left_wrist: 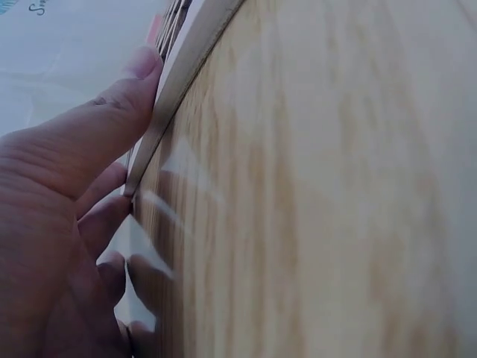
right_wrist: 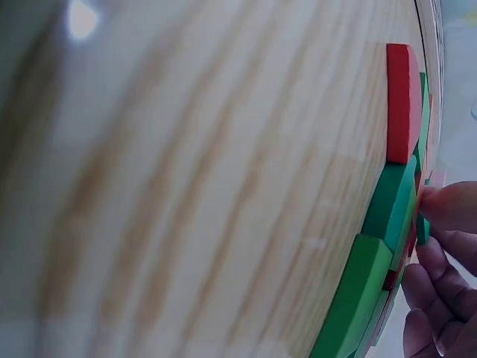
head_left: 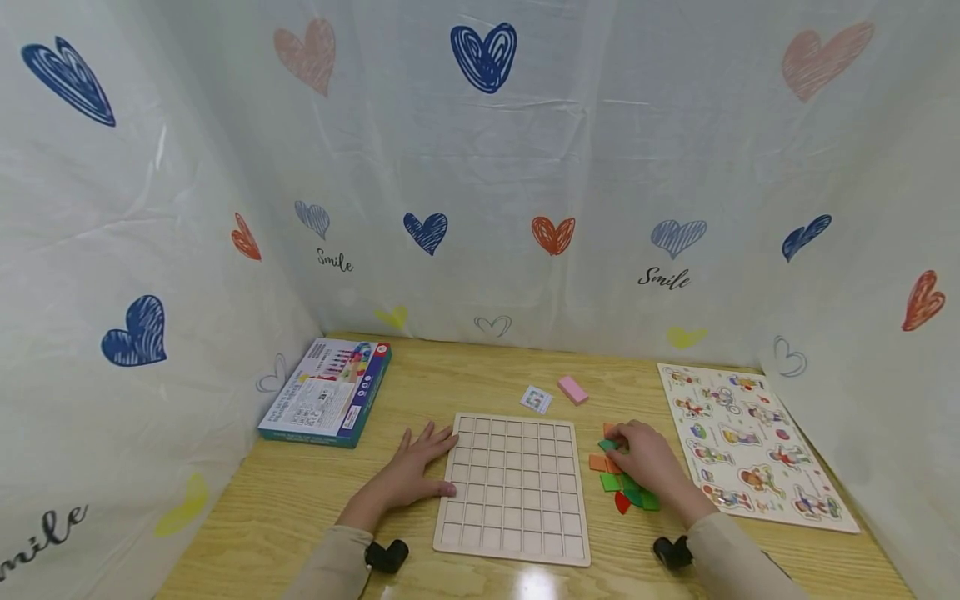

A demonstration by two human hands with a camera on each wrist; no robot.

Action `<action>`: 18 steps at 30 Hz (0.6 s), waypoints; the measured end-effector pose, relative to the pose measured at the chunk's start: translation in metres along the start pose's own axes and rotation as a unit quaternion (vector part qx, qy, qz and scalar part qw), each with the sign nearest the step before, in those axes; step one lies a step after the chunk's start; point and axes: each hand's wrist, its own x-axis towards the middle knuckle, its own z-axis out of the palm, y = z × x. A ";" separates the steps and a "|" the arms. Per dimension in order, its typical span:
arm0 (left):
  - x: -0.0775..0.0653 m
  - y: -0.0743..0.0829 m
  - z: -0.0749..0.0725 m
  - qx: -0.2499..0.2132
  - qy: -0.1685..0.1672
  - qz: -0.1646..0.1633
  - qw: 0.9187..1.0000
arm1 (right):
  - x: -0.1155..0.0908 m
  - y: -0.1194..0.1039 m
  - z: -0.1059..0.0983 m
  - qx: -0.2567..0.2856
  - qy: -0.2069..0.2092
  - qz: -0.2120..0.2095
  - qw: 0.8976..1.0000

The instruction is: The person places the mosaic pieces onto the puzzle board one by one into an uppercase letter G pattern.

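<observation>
A pale wooden grid board point(head_left: 513, 487), marked off in small squares, lies flat on the table. My left hand point(head_left: 411, 468) rests at its left side with fingers spread, and the thumb point(left_wrist: 138, 74) touches the board's edge. To the right of the board is my right hand point(head_left: 648, 458), over a small heap of coloured tiles. Its thumb and forefinger pinch a dark green tile point(right_wrist: 423, 230). Under and beside this hand lie orange tiles point(head_left: 597, 462), bright green tiles point(head_left: 611, 482) and a red rounded tile point(head_left: 622, 502). The palm hides part of the heap.
Behind the board lie a pink block point(head_left: 573, 390) and a small printed card point(head_left: 536, 399). A flat boxed set point(head_left: 326, 392) is at the back left. On the right lies a picture puzzle board point(head_left: 750, 450). A heart-printed curtain point(head_left: 487, 167) surrounds the table point(head_left: 300, 508).
</observation>
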 end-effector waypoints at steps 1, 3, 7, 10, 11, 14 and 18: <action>0.000 0.000 0.000 -0.001 -0.002 -0.001 1.000 | 0.000 0.000 0.000 0.004 0.000 0.000 1.000; 0.000 0.001 0.000 -0.002 -0.003 -0.002 1.000 | 0.000 0.001 0.000 0.011 -0.001 0.001 1.000; -0.001 0.001 0.001 0.003 -0.001 -0.002 1.000 | 0.000 0.002 0.000 0.029 -0.009 0.007 1.000; -0.001 0.001 0.001 0.006 -0.001 0.001 1.000 | 0.000 0.002 -0.001 0.043 -0.016 0.013 0.999; -0.001 0.001 0.001 0.006 -0.001 0.001 1.000 | 0.000 0.002 -0.002 0.049 -0.017 0.015 0.999; -0.001 0.000 0.001 0.008 -0.003 0.001 1.000 | -0.001 0.001 -0.004 0.069 -0.020 0.020 0.997; -0.001 0.000 0.000 0.007 -0.007 0.002 1.000 | 0.000 -0.002 -0.006 0.107 -0.023 0.030 0.994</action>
